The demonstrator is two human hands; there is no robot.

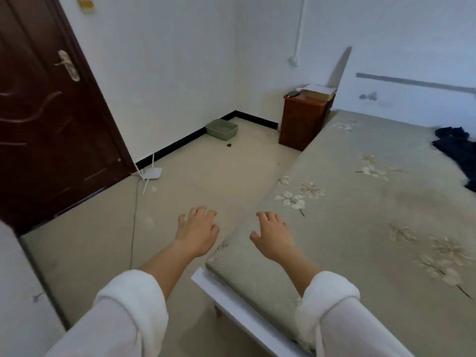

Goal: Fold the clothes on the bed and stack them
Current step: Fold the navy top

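1. The bed [373, 228] fills the right side of the view. It is covered by a grey-green spread printed with pale flowers, and a white footboard [231, 302] runs along its near end.
2. The pale floor [193, 171] lies to the left of the bed and runs back to white walls with a black skirting.
3. A dark brown door [38, 124] with a metal handle [68, 65] stands at the far left.
4. Two white sleeves, the left [123, 313] and the right [342, 313], are pushed up the forearms, which reach forward from the bottom edge.
5. A wooden nightstand [301, 122] stands against the far wall, just beside the bed's far corner, with books and a small dark object on top.
6. The dark clothes [456, 148] lie crumpled on the bed at the far right edge of the view, partly cut off and well apart from both hands.
7. The left hand [197, 234] hangs palm down over the floor, just beside the bed's near corner. Its fingers are spread and loosely bent, and it grips nothing.
8. The right hand [274, 237] is palm down over the near edge of the bed, with its fingers spread and holding nothing. Whether it touches the spread cannot be told.
9. A green tray [221, 128] sits on the floor in the far corner.
10. A white router [152, 173] lies on the floor near the door, and a thin cable [134, 228] trails from it toward the viewer.
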